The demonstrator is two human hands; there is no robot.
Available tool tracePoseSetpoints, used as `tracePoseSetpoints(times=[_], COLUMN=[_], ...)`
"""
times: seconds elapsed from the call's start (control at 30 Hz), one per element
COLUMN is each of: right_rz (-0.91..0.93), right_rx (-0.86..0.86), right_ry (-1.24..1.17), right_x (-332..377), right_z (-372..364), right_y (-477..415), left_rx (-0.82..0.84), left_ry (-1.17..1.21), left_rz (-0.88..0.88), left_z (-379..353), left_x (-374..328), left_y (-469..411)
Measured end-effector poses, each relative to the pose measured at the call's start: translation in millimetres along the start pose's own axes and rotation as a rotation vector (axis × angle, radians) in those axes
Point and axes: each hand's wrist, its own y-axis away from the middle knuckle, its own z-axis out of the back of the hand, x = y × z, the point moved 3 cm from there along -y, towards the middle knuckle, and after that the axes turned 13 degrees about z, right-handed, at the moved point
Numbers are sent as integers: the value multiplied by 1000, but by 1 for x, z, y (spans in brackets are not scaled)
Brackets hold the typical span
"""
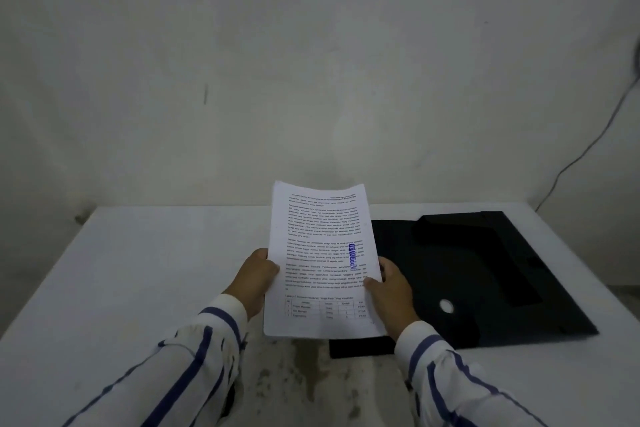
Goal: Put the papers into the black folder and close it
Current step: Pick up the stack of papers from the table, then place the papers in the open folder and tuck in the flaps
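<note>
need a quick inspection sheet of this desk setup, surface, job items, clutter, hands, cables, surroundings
surface: white table top, stained and worn grey along the near edge.
job's things: stack of white printed papers with a blue APPROVED stamp, held up above the table; black plastic folder lying open and flat on the right, with a round white snap, partly hidden behind the papers.
clutter: nothing seen.
grippers: left hand grips the papers' left edge; right hand grips the right edge; both in white sleeves with blue stripes.
cables: one thin dark cable running down the wall at far right, behind the table.
surroundings: bare off-white wall with a few dark scuff marks; dim light.
</note>
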Motion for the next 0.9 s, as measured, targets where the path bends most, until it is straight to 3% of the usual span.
tracePoseSetpoints(times=[0.43,0.73,0.9], right_rz=[-29,-119,-68], right_rx=[41,198,192], right_ry=[123,303,316], right_x=[-62,-82,-76], right_z=[131,133,141], right_y=[-36,-50,-52], left_rx=[-44,-126,-131], left_ry=[-12,-30,-16], left_rz=[133,212,226], left_z=[-160,-177,-174], left_x=[7,25,27], left_y=[-30,-43,-45])
